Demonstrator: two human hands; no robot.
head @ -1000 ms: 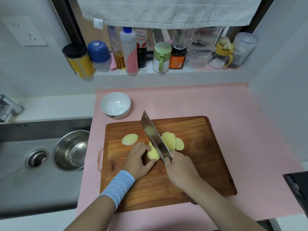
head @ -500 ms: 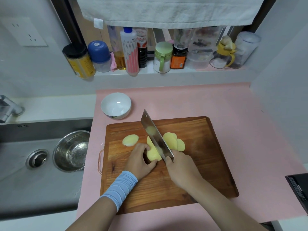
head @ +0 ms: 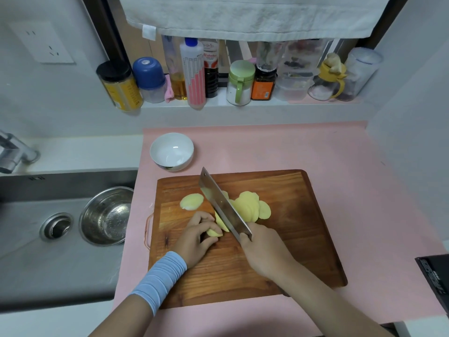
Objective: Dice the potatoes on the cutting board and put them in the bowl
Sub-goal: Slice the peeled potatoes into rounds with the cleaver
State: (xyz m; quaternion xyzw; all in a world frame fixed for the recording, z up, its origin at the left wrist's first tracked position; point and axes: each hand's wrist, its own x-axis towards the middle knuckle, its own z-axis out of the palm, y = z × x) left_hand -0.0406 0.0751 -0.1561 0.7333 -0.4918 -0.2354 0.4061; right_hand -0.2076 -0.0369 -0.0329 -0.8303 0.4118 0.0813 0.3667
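A wooden cutting board [head: 303,239] lies on the pink mat. My left hand [head: 196,239] curls its fingers on a peeled potato piece [head: 217,228] near the board's middle. My right hand [head: 264,251] grips the handle of a cleaver [head: 222,205], whose blade stands on edge against that piece's right side. A fan of cut slices [head: 251,206] lies right of the blade, and one single slice [head: 192,201] sits to its left. A white bowl [head: 171,152] stands empty beyond the board's far left corner.
A steel sink [head: 29,239] on the left holds a metal bowl [head: 107,216]. Bottles and jars [head: 194,74] line the ledge at the back under a hanging towel [head: 252,15]. A black object [head: 435,280] pokes in at the right edge.
The cleaver has shifted a little to the left along the potato piece, and my left hand's fingers have drawn back with it. The slice pile on the right stays put.
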